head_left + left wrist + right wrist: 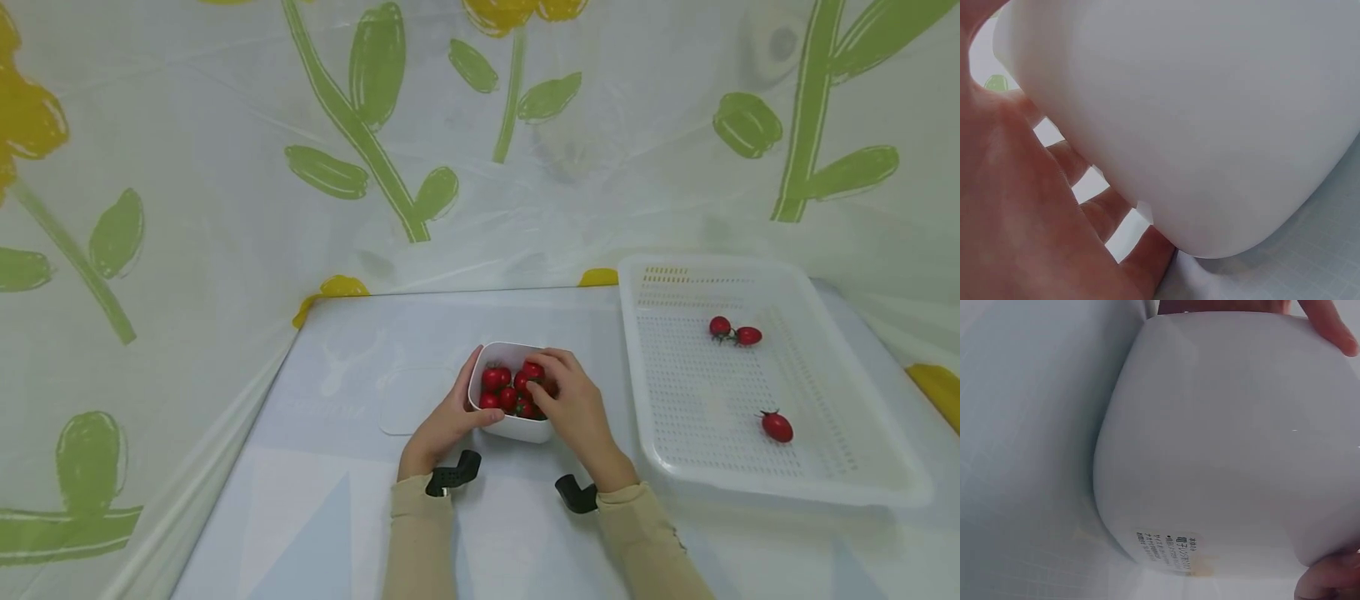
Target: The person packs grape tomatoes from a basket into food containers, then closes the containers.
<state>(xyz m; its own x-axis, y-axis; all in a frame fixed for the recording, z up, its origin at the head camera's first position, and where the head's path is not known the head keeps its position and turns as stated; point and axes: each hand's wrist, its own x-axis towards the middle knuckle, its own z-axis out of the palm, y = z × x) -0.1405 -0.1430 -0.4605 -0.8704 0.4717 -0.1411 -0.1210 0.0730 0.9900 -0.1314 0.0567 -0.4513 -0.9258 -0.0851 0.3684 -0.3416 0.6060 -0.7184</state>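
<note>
A small white square container [517, 428] holds several red cherry tomatoes [495, 379] with green stems. My left hand [444, 423] grips its left side, the thumb over the front rim and the fingers along the far side. In the left wrist view those fingers [1107, 209] spread against the smooth white wall. Reaching over the right rim, my right hand [576, 406] pinches a cherry tomato [533, 370] between thumb and fingertips inside the container. A printed label [1169, 551] shows on the container's wall in the right wrist view.
A large white perforated basket [647, 417] stands to the right, with a joined pair of cherry tomatoes [747, 336] and a single one [777, 427] in it. A faint, rounded square lid-like sheet [401, 404] lies left of the container. Behind the table [315, 483] hangs a flowered curtain [525, 217].
</note>
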